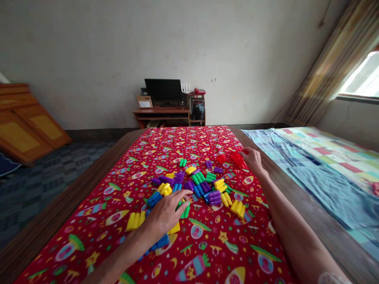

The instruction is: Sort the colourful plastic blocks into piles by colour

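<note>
Toy building blocks made of joined rounded tubes lie in a loose heap on the red cloth. My left hand [168, 209] is over the heap's near left side, its fingers curved and apart. Just below its thumb sits a green block [185, 210], partly covered by the hand. Yellow blocks [135, 221] and blue blocks [161, 241] lie around that wrist. At the far right of the heap, my right hand [252, 157] has its fingertips closed on a red block [238, 159]. Another red piece [220, 158] lies just left of it. Purple blocks [214, 198] are mid-heap.
The patterned red cloth [195, 268] covers a long wooden table [79, 209]. A bed with a blue sheet [319, 193] adjoins on the right. Beyond the far end stands a desk [161, 111] with a monitor [164, 91]. A wooden cabinet [29, 126] is at left.
</note>
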Demonstrator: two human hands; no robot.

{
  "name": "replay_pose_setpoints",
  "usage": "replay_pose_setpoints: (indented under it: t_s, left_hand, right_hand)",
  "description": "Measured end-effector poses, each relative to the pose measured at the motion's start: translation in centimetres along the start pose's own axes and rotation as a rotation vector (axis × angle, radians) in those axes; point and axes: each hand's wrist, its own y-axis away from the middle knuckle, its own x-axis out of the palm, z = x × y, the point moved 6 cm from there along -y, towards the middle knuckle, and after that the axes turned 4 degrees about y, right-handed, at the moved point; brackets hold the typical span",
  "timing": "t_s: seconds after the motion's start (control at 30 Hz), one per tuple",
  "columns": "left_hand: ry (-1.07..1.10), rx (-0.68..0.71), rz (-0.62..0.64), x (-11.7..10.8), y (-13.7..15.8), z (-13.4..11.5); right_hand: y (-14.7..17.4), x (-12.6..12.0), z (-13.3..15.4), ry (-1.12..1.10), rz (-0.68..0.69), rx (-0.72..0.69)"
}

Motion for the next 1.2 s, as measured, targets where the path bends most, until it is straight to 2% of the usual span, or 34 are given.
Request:
replay_pose_setpoints:
  t_s: [0.1,0.2,0.3,0.37,0.47,0.57,0.67,0.77,0.93,1.2]
  left_hand:
    - [-0.039,0.056,-0.020,0.2,-0.1,0.1]
    - [-0.060,0.104,-0.039,0.0,-0.1,-0.3]
    - [-0.061,0.153,-0.049,-0.1,-0.1,-0.8]
    - [-0.062,0.182,-0.053,0.0,0.0,-0.9]
    - [-0.067,0.213,-0.063,0.3,0.2,-0.8]
    - [-0.068,0.217,-0.068,0.5,0.3,-0.5]
    - [-0.065,0.215,-0.064,0.5,0.4,-0.3]
    - [-0.073,0.228,-0.066,0.2,0.4,-0.6]
    - [-0.131,0.236,-0.111,-0.9,0.2,-0.7]
    - [-0.173,0.192,-0.193,-4.1,-0.3,1.1]
  right_hand:
    - [0.1,0.3,-2.2,0.099,0.052,0.008]
    - [-0.1,-0.4,-1.7,0.132,-0.017,0.010]
    - [-0.1,0.0,1.4,0.101,0.008,-0.081]
    - [0.6,1.6,4.5,0.106,0.108,-0.240]
    - [2.7,4.8,8.3,0.265,0.291,-0.468]
    - [4.4,7.4,9.4,0.443,0.447,-0.528]
    - [4.4,7.4,9.3,0.451,0.437,-0.562]
    - [2.3,6.1,8.8,0.426,0.370,-0.542]
    - [-2.2,4.7,6.6,0.516,0.377,-0.348]
    - [-3.6,4.8,4.8,0.532,0.404,-0.262]
